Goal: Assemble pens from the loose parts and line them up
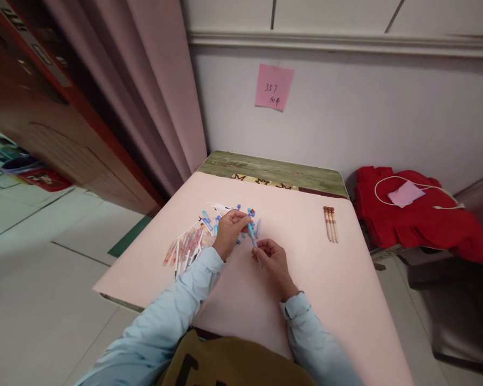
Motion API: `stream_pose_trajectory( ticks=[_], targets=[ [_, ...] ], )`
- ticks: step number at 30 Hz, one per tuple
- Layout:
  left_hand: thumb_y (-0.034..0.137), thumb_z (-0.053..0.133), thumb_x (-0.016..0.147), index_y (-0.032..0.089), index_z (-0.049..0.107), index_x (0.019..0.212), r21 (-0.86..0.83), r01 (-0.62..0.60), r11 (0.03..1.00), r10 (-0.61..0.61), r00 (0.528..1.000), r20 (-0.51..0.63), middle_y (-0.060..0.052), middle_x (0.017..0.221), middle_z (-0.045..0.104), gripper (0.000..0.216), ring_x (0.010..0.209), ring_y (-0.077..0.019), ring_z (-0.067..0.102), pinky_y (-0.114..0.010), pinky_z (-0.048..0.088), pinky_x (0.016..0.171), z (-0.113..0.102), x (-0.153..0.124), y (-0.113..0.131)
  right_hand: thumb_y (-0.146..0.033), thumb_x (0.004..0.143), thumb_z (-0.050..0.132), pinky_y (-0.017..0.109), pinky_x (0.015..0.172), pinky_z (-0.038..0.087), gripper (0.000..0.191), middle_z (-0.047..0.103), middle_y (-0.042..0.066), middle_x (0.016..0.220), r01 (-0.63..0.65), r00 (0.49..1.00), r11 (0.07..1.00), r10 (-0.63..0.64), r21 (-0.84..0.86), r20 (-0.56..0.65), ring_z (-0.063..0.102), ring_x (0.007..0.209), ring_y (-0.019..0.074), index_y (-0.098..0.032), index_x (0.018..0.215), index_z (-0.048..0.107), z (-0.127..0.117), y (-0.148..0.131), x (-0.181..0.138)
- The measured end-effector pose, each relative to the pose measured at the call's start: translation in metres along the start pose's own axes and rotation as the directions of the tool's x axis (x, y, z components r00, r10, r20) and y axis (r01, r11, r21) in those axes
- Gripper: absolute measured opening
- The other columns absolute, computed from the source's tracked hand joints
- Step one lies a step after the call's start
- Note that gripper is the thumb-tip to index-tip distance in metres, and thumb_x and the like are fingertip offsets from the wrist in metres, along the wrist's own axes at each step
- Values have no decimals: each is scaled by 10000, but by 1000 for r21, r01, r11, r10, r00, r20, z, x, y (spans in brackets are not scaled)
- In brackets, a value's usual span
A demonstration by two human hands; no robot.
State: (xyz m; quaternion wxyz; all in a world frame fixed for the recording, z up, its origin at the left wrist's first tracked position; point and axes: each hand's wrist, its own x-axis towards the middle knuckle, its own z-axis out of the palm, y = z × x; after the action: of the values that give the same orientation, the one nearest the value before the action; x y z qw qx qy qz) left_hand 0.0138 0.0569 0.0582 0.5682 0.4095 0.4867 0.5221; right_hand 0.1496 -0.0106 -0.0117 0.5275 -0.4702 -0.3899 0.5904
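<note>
Between my two hands is a slim light-blue pen (251, 234), held at a slant above the table. My left hand (232, 229) pinches its upper end, close to a small blue and brown topper. Lower down, the fingers of my right hand (274, 262) close round the pen's other end. Beyond and to the left of my left hand lie blue pen parts (207, 220), partly hidden by it. A spread of pinkish clear pen barrels (185, 247) and thin white refills (177, 256) lies beside my left forearm.
Several finished-looking beige pens with brown tops (330, 224) lie side by side at the right of the pink-covered table (338, 300). A red cloth (410, 214) with a white cable is beyond the right edge. A wall stands behind, a curtain (156, 80) at left.
</note>
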Motion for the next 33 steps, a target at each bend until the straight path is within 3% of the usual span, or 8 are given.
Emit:
stream_pose_trajectory(
  ticks=[3, 8, 16, 21, 26, 30, 33],
  targets=[
    [378, 797, 652, 149, 604, 830, 27, -38, 999, 38, 999, 5, -30, 707, 700, 349, 622, -137, 641, -263, 496, 628, 2, 0, 3, -369, 732, 762, 258, 634, 488, 247, 666, 5, 744, 74, 996, 996, -77, -58, -43, 608, 670, 140, -182, 854, 655, -1, -3, 1],
    [316, 820, 638, 167, 575, 1106, 48, -59, 997, 56, 997, 60, 7, 732, 689, 549, 634, -130, 633, -269, 498, 659, 5, -7, 2, -384, 744, 752, 277, 680, 481, 241, 682, 22, 792, 120, 988, 989, -128, -89, -84, 599, 727, 155, -174, 841, 686, -5, -10, 1],
    [318, 811, 629, 167, 569, 890, 72, -13, 997, 8, 998, 67, 55, 621, 610, 387, 556, -109, 582, -251, 474, 605, 6, -19, -8, -397, 747, 748, 318, 757, 510, 279, 731, 55, 873, 159, 983, 982, -167, -105, -76, 645, 795, 188, -178, 918, 719, 0, -11, -2],
    [316, 818, 621, 162, 564, 922, 70, -37, 997, 31, 996, 87, 65, 621, 597, 423, 554, -99, 570, -243, 475, 599, 5, -14, -9, -402, 782, 708, 293, 649, 490, 223, 715, 39, 769, 191, 959, 926, -247, -325, -140, 605, 673, 171, -189, 844, 724, 0, -16, -8],
    [330, 809, 638, 153, 562, 1038, 96, -32, 995, 21, 993, 114, 45, 666, 621, 503, 573, -120, 594, -273, 499, 613, 12, -14, -14, -413, 794, 687, 297, 638, 498, 200, 719, 26, 760, 206, 940, 870, -303, -448, -156, 613, 652, 178, -219, 832, 716, 0, -21, -18],
    [378, 757, 711, 160, 561, 1161, 224, -69, 972, 39, 990, 135, -39, 910, 674, 537, 651, -126, 606, -289, 504, 629, 13, -28, -24, -446, 790, 684, 295, 632, 490, 246, 713, 26, 728, 166, 910, 866, -319, -471, -265, 615, 648, 186, -206, 828, 718, -21, -28, -18],
    [359, 663, 802, 161, 646, 1034, 448, -198, 872, 93, 965, 246, -26, 816, 650, 306, 672, -138, 586, -291, 482, 653, 4, -50, -42, -500, 766, 684, 290, 623, 475, 325, 702, 24, 692, 96, 842, 852, -345, -515, -413, 612, 639, 191, -187, 843, 730, -61, -40, -8]
  ],
)
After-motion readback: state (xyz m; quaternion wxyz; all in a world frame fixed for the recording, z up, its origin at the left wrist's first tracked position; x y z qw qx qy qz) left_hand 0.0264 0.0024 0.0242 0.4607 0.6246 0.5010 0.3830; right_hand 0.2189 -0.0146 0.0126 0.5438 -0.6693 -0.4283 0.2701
